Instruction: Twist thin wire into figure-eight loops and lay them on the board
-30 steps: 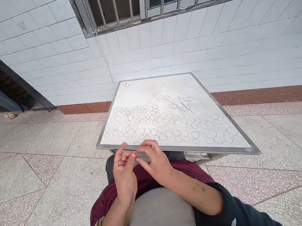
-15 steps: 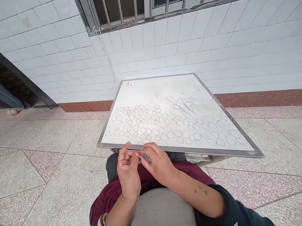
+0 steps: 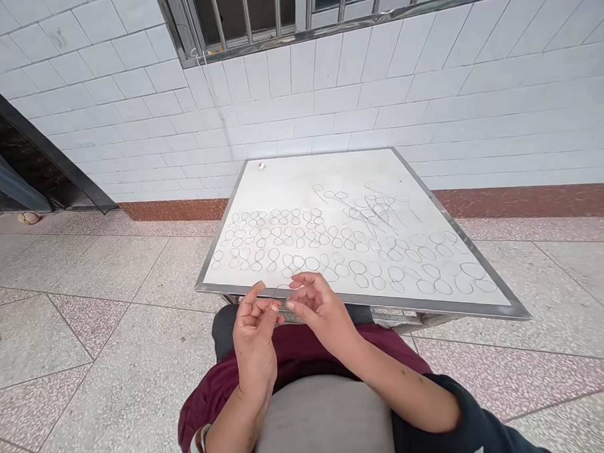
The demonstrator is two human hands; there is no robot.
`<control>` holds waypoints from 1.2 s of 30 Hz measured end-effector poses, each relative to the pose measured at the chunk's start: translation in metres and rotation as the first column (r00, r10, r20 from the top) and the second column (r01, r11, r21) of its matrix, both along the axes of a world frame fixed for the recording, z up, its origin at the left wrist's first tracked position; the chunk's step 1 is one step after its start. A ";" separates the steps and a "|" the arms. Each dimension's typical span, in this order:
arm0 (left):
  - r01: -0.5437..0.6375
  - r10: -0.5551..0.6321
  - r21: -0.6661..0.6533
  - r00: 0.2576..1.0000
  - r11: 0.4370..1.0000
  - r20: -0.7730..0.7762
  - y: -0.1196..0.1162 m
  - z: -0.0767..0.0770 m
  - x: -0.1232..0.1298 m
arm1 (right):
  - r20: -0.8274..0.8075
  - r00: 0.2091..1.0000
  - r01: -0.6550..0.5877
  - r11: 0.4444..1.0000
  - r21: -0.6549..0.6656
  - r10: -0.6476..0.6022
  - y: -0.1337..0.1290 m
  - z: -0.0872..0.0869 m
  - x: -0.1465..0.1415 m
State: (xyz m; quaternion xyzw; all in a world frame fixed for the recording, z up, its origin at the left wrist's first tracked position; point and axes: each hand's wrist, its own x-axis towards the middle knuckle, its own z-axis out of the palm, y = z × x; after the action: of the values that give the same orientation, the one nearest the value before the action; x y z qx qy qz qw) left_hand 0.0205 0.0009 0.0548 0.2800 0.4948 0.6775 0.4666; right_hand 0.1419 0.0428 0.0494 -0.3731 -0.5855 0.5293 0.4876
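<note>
My left hand [image 3: 256, 335] is closed, with its thumb and index finger pinching a thin dark wire loop [image 3: 282, 286] above my lap. A small reddish-orange spot shows at the pinch; I cannot make out what it is. Just to the right, my right hand [image 3: 323, 314] is open, its thumb and fingers apart close to the loop. Whether a fingertip touches the wire is unclear. Beyond both hands, many thin wire figure-eights [image 3: 361, 274] lie in rows on the white table [image 3: 288, 182]. Farther back is a tangled pile of wire pieces [image 3: 375, 208].
The table has a grey metal edge [image 3: 428, 305] in front of my lap. A small red and white object [image 3: 261, 166] lies at its far left corner. Behind stands a white tiled wall [image 3: 297, 99] with a barred window [image 3: 261, 14]. Speckled stone floor [image 3: 127, 339] surrounds the table.
My right hand has let go at the pinch, and its fingers have spread and moved slightly up and right. My left hand keeps its pinch on the wire loop.
</note>
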 end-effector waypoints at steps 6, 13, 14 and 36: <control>0.021 -0.019 0.011 0.986 1.000 -0.167 0.000 -0.007 -0.003 | -0.097 0.986 -0.150 0.968 -0.199 0.133 0.007 0.006 0.005; 0.071 -0.069 0.002 0.980 0.998 -0.186 0.001 -0.007 -0.005 | -0.015 0.996 -0.083 0.997 0.006 0.083 0.004 -0.009 0.001; 0.074 -0.073 0.003 0.983 0.997 -0.166 0.001 -0.007 -0.005 | 0.044 0.998 -0.047 0.995 0.088 0.044 0.004 -0.010 0.001; 0.113 -0.112 0.022 0.992 0.993 -0.063 0.003 -0.008 -0.005 | 0.351 0.927 0.014 0.949 0.315 -0.130 -0.002 -0.006 -0.001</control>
State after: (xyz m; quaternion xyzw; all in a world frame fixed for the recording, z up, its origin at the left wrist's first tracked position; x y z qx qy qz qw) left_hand 0.0153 0.0037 0.0466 0.3343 0.4836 0.6475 0.4849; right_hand 0.1411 0.0411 0.0433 -0.4067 -0.7271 0.3342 0.4407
